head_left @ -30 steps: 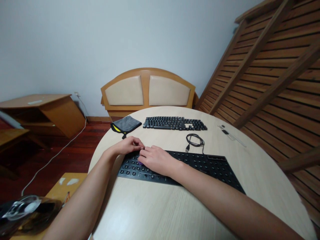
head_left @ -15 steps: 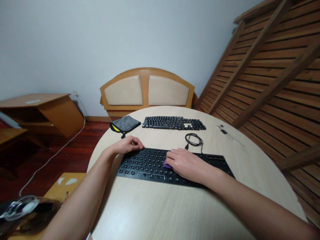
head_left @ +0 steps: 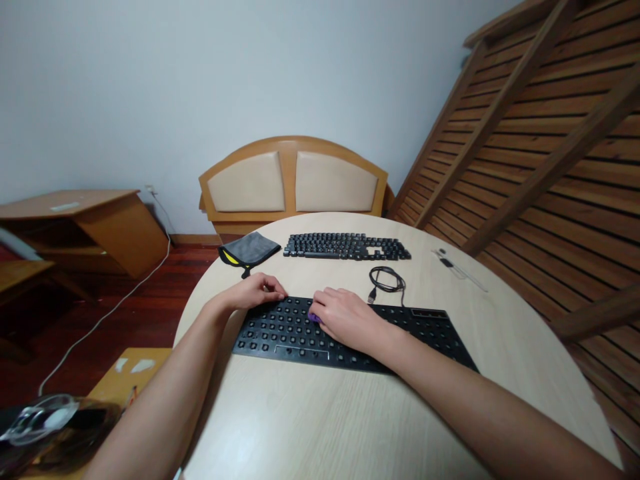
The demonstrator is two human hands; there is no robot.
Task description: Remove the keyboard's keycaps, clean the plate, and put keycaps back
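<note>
Round, pale wooden desk [head_left: 280,400], with a long, flat, black keyboard base [head_left: 290,330] showing its little square posts

Both hands are on the keyboard base, a little way apart from each other. The right hand [head_left: 345,317] lies over the middle, with its fingers closed on a small purple piece [head_left: 314,318]. Most of that piece is hidden, so I can't tell what it is. The left hand [head_left: 260,291] is at the far left corner, with thumb and finger bent close together. Their tips touch the edge, but I can't tell if they pinch it.

The base lies flat on the near part of the desk. Its caps look to be all off, at least where I can see it. None seem to be back on, so that part looks left to do. How much of the base the purple piece has gone over, I can't tell.

Just past the base is a thin black cable [head_left: 391,290], wound in a loop. Farther back, the small black key caps [head_left: 325,245] sit in neat rows, with a gap toward the right. To their left is a grey cloth pouch [head_left: 253,248] with black and yellow edges. Far to the right lies a thin, pale stick [head_left: 470,277].
</note>
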